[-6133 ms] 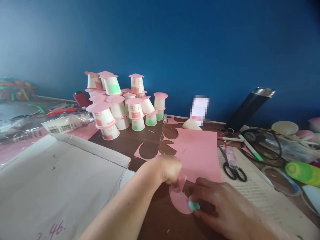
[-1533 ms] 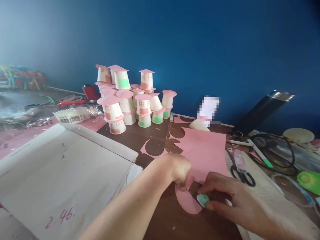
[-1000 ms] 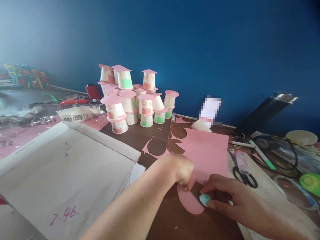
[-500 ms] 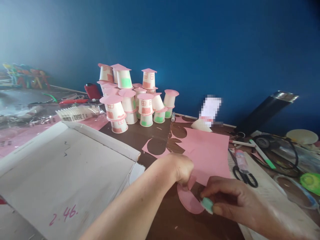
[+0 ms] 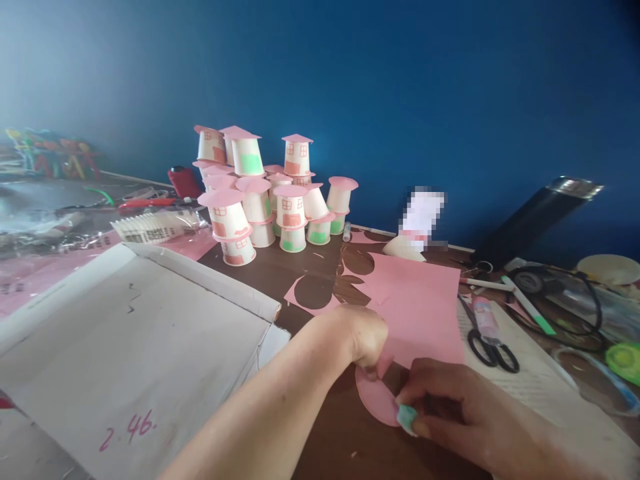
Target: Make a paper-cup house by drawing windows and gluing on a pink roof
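Observation:
A cut pink paper disc (image 5: 377, 400) lies on the dark table in front of me. My left hand (image 5: 371, 340) is closed at its upper edge, fingers bent down on the paper; the thumb side is partly hidden. Between the thumb and forefinger of my right hand (image 5: 450, 407) is a small teal piece (image 5: 407, 419) with a pale edge; its kind is unclear. It touches or overlaps the disc's right edge. Just beyond both hands spreads a large pink paper sheet (image 5: 420, 300) with rounded cut-outs along its left side.
Stacked paper cups with pink paper roofs (image 5: 293, 213) stand at the back. A white box lid (image 5: 135, 347) covers the left. Rightward lie scissors (image 5: 493, 353), a pink-labelled bottle (image 5: 485, 317), a green-ended marker (image 5: 530, 307) and a tilted black flask (image 5: 530, 223).
My right hand has shifted slightly left and down, bringing the teal piece against the disc's right edge. My left hand stays nearly still on the paper.

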The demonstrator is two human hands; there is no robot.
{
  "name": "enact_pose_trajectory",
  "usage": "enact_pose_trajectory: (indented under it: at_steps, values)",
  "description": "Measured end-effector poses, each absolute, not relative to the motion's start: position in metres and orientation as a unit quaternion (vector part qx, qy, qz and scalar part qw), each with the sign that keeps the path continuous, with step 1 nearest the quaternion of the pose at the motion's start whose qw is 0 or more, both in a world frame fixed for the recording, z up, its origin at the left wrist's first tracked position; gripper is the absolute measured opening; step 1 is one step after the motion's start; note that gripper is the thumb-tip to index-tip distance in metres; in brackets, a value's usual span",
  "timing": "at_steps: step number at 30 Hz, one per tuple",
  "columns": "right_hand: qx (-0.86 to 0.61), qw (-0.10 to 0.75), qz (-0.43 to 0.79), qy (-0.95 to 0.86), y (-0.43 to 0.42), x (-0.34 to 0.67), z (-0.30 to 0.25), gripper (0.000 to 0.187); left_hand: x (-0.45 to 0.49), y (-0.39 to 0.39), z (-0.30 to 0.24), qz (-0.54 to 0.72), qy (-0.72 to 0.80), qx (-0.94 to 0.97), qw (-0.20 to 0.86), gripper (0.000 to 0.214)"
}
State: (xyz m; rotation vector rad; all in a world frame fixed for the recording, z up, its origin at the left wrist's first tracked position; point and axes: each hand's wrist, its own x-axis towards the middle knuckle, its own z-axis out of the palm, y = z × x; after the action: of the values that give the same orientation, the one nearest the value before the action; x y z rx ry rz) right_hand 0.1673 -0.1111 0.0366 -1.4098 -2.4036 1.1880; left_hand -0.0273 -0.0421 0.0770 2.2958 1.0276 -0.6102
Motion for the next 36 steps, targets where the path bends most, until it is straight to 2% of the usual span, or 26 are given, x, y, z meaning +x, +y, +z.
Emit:
enact_pose_trajectory:
  at_steps: [7,16,24,32,36]
  values:
    - [-0.447,0.143,0.429,-0.772,-0.105,0.169,0.031,0.024,-0.028,-0.043,0.080,-0.232,0.380,0.854,0.268,0.034]
    - [-0.481,0.096,0.368,-0.790,-0.110,0.146,0.037,0.016,-0.028,-0.044,0.079,-0.229,0.385,0.852,0.270,0.030]
    - [-0.442,0.144,0.433,-0.772,-0.105,0.169,0.027,0.023,-0.028,-0.043,0.076,-0.215,0.389,0.850,0.282,0.029]
    - [-0.483,0.089,0.381,-0.783,-0.110,0.147,0.028,0.018,-0.028,-0.045,0.076,-0.200,0.401,0.846,0.288,0.025]
    - [-0.451,0.087,0.441,-0.771,-0.107,0.161,0.034,0.012,-0.028,-0.044,0.073,-0.195,0.412,0.840,0.295,0.024]
